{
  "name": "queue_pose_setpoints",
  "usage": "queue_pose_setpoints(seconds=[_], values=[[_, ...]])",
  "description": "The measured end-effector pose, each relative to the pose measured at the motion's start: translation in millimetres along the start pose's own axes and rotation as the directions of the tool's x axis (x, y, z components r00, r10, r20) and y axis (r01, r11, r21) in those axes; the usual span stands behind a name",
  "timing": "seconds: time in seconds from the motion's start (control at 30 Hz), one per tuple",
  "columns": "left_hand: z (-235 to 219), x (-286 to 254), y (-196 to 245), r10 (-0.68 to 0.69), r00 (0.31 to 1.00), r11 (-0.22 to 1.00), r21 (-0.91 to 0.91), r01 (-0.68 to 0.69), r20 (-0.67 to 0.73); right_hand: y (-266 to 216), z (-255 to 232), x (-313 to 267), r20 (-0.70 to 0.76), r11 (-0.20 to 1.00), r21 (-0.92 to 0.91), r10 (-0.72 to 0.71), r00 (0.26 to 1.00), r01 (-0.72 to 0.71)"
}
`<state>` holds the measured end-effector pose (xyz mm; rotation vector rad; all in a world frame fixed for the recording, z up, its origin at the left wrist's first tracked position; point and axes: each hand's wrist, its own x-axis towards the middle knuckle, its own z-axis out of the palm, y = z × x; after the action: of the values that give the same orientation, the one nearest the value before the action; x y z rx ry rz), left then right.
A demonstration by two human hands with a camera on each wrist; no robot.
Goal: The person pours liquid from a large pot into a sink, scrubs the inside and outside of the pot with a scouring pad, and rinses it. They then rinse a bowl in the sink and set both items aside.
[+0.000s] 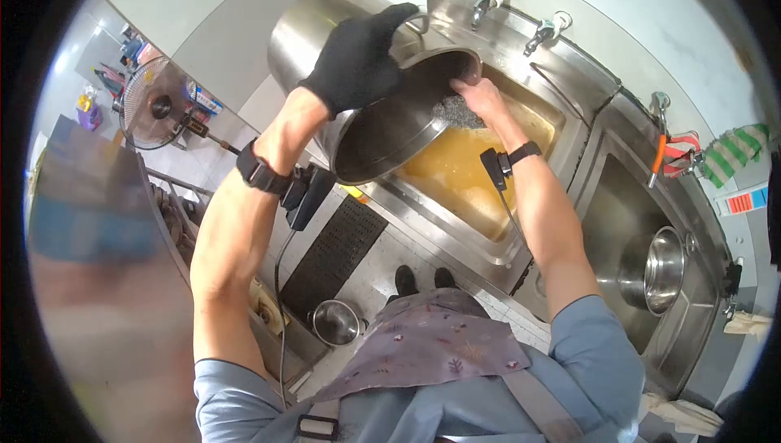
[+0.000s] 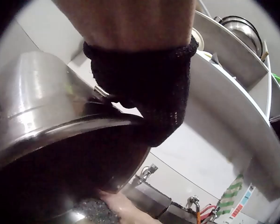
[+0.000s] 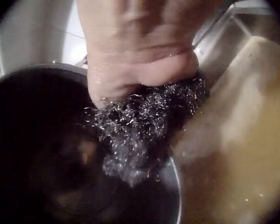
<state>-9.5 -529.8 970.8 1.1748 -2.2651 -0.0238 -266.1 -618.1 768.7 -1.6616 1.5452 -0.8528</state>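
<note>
Nearest the head camera: a blue-grey short-sleeved shirt (image 1: 594, 362) under a mauve cloth apron (image 1: 439, 337) printed with small sprigs. Beyond it, a large, deep cylindrical steel pot (image 1: 305, 32) lies tipped at the left end of a rectangular steel sink (image 1: 431, 227), its dark mouth partly over cloudy yellow-brown water (image 1: 464, 170).

Left grip (image 1: 358, 65), in a black knit glove, lies on the pot beside its side handle (image 1: 421, 24); cannot tell whether the fingers curl round anything. Right grip (image 1: 484, 105), bare, is closed over a coarse grey metal-mesh scourer (image 3: 135, 135) at the mouth's edge; exact contact with the wall unclear.

Step in hand, judged: scouring the inside near the rim. Next move seems to call for a steady tilt from the left, with the scourer pressed along the inner wall, deeper in.
</note>
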Motion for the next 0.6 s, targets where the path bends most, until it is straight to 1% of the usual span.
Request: queue_pose_setpoints(seconds=[0.03, 0.07, 0.1, 0.17, 0.2, 0.23, 0.27, 0.3, 0.33, 0.37, 0.43, 0.47, 0.53, 0.6], values=[[1, 5, 4, 0.037, 0.999, 0.999, 0.009, -0.037, -0.012, 8, 8, 8, -0.001, 0.999, 0.019, 0.039, 0.999, -0.039], [2, 10, 8, 0.074, 0.997, 0.997, 0.016, -0.074, -0.023, 18, 16, 13, -0.032, 0.999, 0.029, 0.034, 0.999, -0.033], [2, 15, 9, 0.073, 0.997, 0.997, 0.025, -0.072, -0.027, 20, 22, 17, -0.030, 0.999, 0.032, 0.025, 0.999, -0.024], [5, 22, 13, 0.132, 0.991, 0.991, 0.011, -0.132, 0.004, 32, 34, 16, 0.055, 0.957, 0.242, 0.154, 0.986, -0.163], [11, 23, 9, 0.152, 0.988, 0.988, 0.001, -0.152, 0.003, 27, 30, 13, 0.076, 0.951, 0.240, 0.181, 0.981, -0.194], [14, 23, 9, 0.154, 0.988, 0.988, 0.003, -0.154, 0.008, 47, 37, 23, 0.075, 0.950, 0.245, 0.182, 0.980, -0.195], [17, 23, 8, 0.152, 0.986, 0.988, -0.037, -0.150, 0.066, 66, 44, 31, 0.111, 0.919, 0.337, 0.180, 0.977, -0.207], [17, 25, 10, 0.154, 0.980, 0.986, -0.075, -0.146, 0.122, 66, 44, 31, 0.141, 0.879, 0.425, 0.171, 0.975, -0.215], [17, 23, 12, 0.192, 0.976, 0.978, -0.102, -0.181, 0.105, 67, 42, 29, 0.134, 0.877, 0.431, 0.171, 0.976, -0.213], [18, 25, 13, 0.197, 0.975, 0.977, -0.098, -0.187, 0.107, 70, 42, 25, 0.132, 0.869, 0.445, 0.178, 0.975, -0.219], [29, 29, 12, 0.315, 0.948, 0.949, 0.000, -0.316, 0.052, 72, 38, 22, 0.136, 0.856, 0.460, 0.195, 0.971, -0.236], [34, 33, 10, 0.317, 0.947, 0.948, -0.007, -0.317, 0.061, 75, 37, 20, 0.164, 0.839, 0.476, 0.209, 0.964, -0.263], [36, 43, 5, 0.287, 0.952, 0.950, -0.158, -0.268, 0.110, 71, 30, 19, 0.193, 0.823, 0.489, 0.220, 0.956, -0.288], [35, 52, -1, 0.281, 0.953, 0.952, -0.155, -0.262, 0.116, 64, 23, 15, 0.235, 0.771, 0.549, 0.229, 0.945, -0.324]])
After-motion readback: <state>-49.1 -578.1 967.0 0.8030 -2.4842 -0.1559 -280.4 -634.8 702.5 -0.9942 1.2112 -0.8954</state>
